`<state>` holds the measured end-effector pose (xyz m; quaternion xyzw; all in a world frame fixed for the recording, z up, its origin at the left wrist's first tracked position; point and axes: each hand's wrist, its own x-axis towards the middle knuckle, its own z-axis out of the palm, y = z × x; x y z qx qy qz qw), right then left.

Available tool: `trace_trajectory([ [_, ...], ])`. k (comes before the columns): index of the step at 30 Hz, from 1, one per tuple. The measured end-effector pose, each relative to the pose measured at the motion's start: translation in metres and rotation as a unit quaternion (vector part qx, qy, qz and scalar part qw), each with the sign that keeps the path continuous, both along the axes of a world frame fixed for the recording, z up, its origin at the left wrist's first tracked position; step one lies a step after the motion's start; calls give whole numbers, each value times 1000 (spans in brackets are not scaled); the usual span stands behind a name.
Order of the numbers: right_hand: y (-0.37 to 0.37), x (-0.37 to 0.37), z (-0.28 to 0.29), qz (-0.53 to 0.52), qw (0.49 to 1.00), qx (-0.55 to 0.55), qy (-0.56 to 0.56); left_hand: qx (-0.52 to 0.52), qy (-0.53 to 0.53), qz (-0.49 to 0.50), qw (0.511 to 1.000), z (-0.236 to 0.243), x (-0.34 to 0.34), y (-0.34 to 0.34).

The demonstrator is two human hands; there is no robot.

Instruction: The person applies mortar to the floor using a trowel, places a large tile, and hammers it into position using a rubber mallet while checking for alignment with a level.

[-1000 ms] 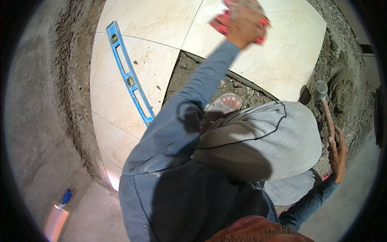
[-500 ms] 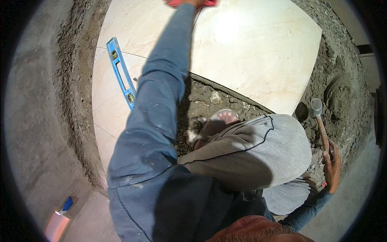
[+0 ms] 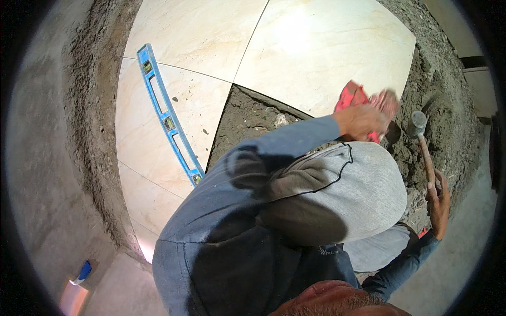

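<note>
My left arm reaches across my bent knee, and my left hand (image 3: 362, 122) is closed on a crumpled red cloth (image 3: 352, 97). The cloth lies over the near right corner of a large cream floor tile (image 3: 321, 52). My right hand (image 3: 439, 203), low at the right, grips the wooden handle of a mallet (image 3: 417, 124). The mallet's grey head points away from me, above the wet mortar. A long blue spirit level (image 3: 167, 118) rests on the tiles at the left, apart from both hands.
Between the tiles and my knee is a bare patch of rough mortar (image 3: 243, 113). Broken mortar bed (image 3: 95, 131) borders the tiles at left and right. A few dark crumbs lie beside the level. A blue-topped object (image 3: 83, 271) stands at the lower left.
My left hand has swept the red cloth from the far side of the tiles to the near right corner. The right hand and mallet have shifted slightly.
</note>
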<state>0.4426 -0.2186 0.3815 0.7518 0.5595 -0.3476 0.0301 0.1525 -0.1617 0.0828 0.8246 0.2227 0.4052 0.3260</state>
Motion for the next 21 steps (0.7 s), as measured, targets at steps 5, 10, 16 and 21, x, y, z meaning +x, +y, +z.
trace_trajectory([
  [5,3,-19,7,-29,999,35,12,-286,0,-83,955,48,-154,-46],
  [10,5,-31,8,-10,999,38,-8,-460,61,318,827,100,-364,-8],
  [16,13,-94,-17,17,996,32,85,81,562,639,519,47,-437,34],
  [21,-5,-148,-68,32,975,106,191,-54,472,442,761,-2,-401,14],
])
